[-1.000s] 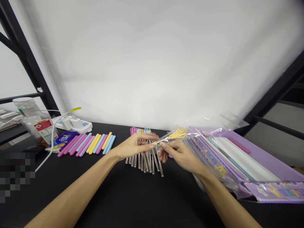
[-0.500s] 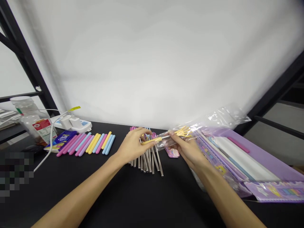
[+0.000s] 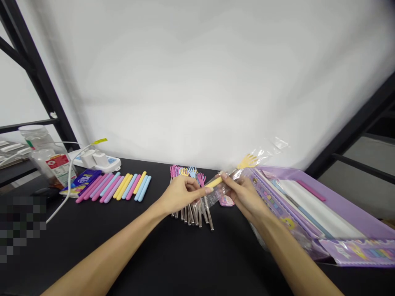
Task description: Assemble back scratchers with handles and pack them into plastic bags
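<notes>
A yellow back scratcher (image 3: 247,161) with a hand-shaped head lies inside a clear plastic bag (image 3: 267,150). My left hand (image 3: 182,192) pinches its yellow handle end at the bag's mouth. Further along the handle, my right hand (image 3: 243,193) grips it through the plastic. Beneath and behind my left hand are several back scratchers (image 3: 191,213) with metal rods pointing toward me and pink, yellow and blue hand-shaped heads. Part of them is hidden by that hand. Small pink cards (image 3: 226,201) lie beside my right hand.
Coloured handles (image 3: 123,187) lie in a row on the black table (image 3: 148,255). Behind them at left are a blue packet (image 3: 86,179), a power strip (image 3: 112,164), a white cable and a clear jar (image 3: 46,156). A purple box (image 3: 342,205) with packaged pieces stands at right.
The yellow back scratcher has gone deeper into the bag, its head now further up and right. My left hand has slid along toward my right hand.
</notes>
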Action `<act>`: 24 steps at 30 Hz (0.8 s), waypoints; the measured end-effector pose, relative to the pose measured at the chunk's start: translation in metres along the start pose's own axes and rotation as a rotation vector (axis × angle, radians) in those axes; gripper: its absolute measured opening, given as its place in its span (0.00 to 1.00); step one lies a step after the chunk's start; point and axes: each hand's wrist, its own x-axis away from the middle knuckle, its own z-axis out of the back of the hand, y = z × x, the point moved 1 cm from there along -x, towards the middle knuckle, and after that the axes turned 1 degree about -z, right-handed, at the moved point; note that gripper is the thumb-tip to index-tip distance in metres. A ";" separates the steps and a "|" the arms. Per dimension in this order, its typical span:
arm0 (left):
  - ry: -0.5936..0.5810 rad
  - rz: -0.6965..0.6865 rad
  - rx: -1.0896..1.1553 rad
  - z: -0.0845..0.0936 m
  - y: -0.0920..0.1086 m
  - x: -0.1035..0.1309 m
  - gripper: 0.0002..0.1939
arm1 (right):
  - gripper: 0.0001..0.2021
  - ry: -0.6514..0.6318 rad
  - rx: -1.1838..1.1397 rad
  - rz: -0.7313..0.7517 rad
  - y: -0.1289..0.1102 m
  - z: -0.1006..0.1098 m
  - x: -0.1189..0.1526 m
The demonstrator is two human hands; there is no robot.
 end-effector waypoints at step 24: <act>-0.047 -0.508 -0.389 0.003 0.017 0.007 0.03 | 0.19 0.022 -0.012 -0.082 -0.004 0.000 0.001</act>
